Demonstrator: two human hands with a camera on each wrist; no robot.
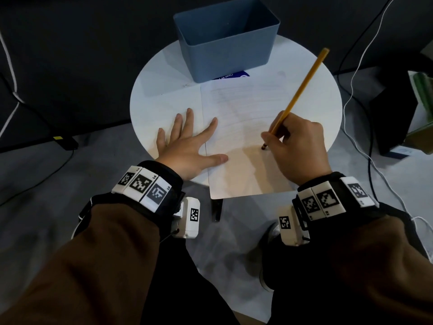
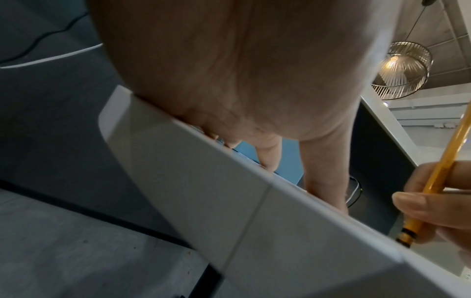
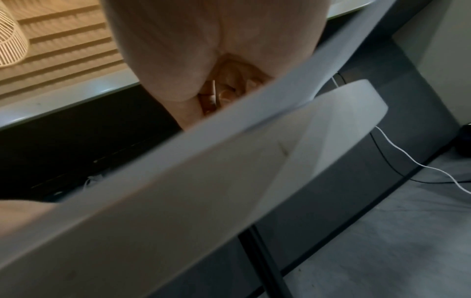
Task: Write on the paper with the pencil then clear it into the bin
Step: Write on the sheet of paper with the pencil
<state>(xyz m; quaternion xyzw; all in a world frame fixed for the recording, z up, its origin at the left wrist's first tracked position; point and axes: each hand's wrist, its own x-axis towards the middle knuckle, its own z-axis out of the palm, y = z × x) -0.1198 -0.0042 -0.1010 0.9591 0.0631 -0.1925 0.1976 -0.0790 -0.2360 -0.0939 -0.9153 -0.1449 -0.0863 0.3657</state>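
Fingers (image 1: 269, 137) of your right hand (image 1: 297, 148) pinch the pencil (image 1: 297, 97), tip on the paper (image 1: 243, 137); your left hand (image 1: 187, 144) lies flat and spread, pinning the sheet's left edge to the counter (image 1: 164, 73). Writing looks underway — binning remains, the bin (image 1: 225, 43) empty beyond. Pencil's long axis slants up, away and rightward.

Bin (image 1: 226, 43) stood at table (image 1: 150, 90) far edge, mouth open upward, nothing over it. Paper (image 1: 243, 127) lay just before it. Left hand (image 1: 187, 141) flat across sheet's left edge; right hand (image 1: 297, 146) and slanted pencil (image 1: 302, 87) occupied right side.
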